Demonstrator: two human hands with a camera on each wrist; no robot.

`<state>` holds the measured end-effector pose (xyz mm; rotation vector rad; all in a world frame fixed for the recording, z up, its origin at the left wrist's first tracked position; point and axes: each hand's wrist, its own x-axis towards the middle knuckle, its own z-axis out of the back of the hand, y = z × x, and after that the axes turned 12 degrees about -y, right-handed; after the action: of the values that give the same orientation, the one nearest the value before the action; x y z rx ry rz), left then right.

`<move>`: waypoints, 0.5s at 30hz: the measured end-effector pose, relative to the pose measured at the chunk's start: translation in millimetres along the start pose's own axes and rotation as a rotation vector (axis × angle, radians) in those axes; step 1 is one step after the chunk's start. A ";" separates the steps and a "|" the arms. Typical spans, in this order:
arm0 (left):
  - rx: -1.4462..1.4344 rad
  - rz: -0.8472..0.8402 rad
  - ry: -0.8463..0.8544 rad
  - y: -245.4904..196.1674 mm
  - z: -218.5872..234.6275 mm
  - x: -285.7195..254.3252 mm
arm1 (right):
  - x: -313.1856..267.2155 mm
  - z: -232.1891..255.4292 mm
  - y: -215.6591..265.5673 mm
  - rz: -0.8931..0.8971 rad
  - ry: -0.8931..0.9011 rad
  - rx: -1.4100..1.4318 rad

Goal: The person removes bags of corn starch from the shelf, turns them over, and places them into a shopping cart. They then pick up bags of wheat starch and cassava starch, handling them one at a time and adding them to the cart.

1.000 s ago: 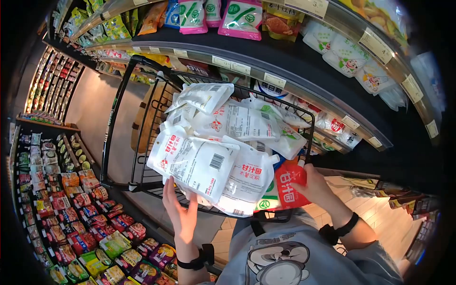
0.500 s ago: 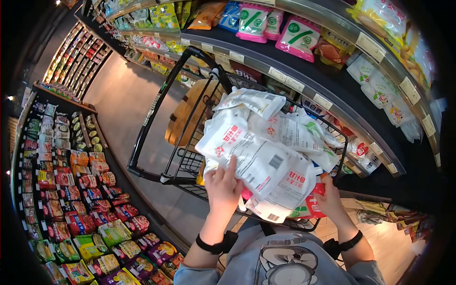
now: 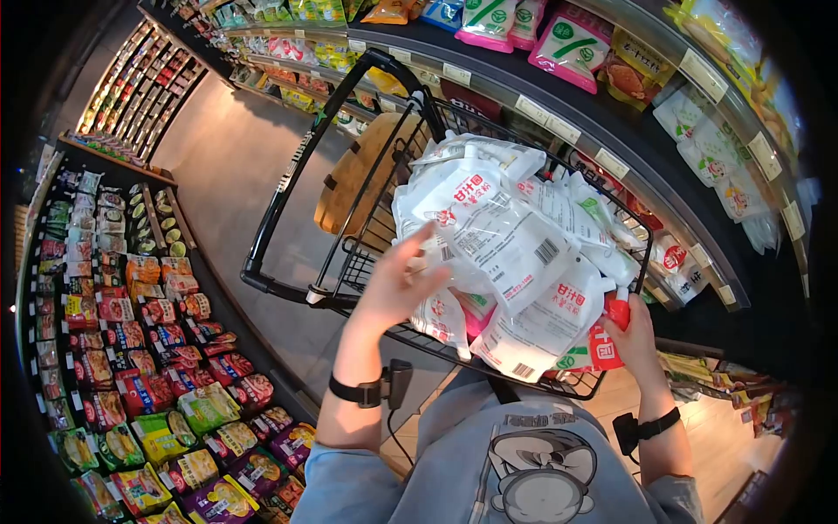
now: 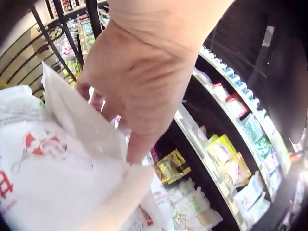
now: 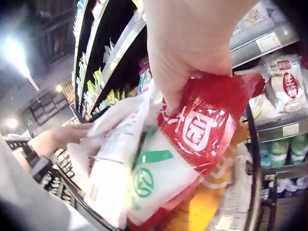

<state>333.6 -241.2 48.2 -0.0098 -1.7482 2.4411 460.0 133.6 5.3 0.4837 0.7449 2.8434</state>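
Observation:
A black wire shopping cart [image 3: 249,278] is heaped with white printed bags. On top of the heap lies a white bag with red lettering [image 3: 502,249], and a second white bag [image 3: 550,327] leans just below it. My left hand [image 3: 397,288] is at the left edge of the top bag, fingers loosely spread; in the left wrist view that hand [image 4: 139,82] hangs over the bag's edge. At the cart's right end, my right hand [image 3: 642,336] grips the top of a red bag [image 5: 207,120]. A white bag with green print [image 5: 159,168] sits beside the red one.
Shelves of bagged goods [image 3: 567,48] run close along the cart's far side. To the left stands a long display of colourful packages [image 3: 166,349], with a strip of floor [image 3: 227,166] between. A wooden board [image 3: 362,179] shows behind the cart's wire end.
The top white bag, tilted up at the left hand half a second ago, now lies flatter on the heap. My left hand has loosened from its edge. The right hand stays at the red bag.

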 end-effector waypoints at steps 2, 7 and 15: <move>0.095 0.060 -0.165 17.1 20.1 -7.5 | -4.0 -0.2 -6.5 -0.014 0.005 0.018; 0.460 0.044 -0.284 73.1 56.3 -37.1 | -4.5 5.2 -1.9 -0.237 0.148 0.079; 1.124 0.278 0.163 74.2 31.6 -39.5 | -7.6 7.3 -2.9 -0.369 0.226 0.138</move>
<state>361.9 -299.0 -14.4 -0.3285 -0.1523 3.1252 469.9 137.6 7.8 0.0300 0.9613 2.5330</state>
